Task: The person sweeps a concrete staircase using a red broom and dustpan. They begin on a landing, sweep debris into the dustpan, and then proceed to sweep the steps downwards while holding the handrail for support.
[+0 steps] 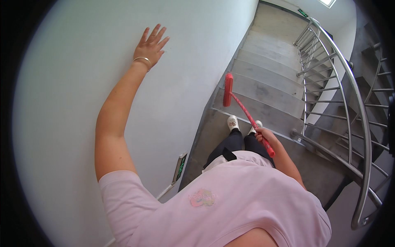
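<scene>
My left hand (151, 46) is spread with its fingers apart over the pale wall (185, 55), a bracelet at its wrist; whether the palm touches the wall I cannot tell. My right hand (266, 137) is closed around the red handle of a broom (242, 108) near its upper end. The broom's red head (228, 90) is over the upper steps, close to the wall side. Whether its bristles touch a step is not plain.
Grey concrete stairs (265, 64) lead down ahead of my white clogs (233, 123). A stainless steel railing (355, 83) curves along the right side. Green exit signs are on the wall low at my left (180, 166) and beyond the lower landing (302, 13).
</scene>
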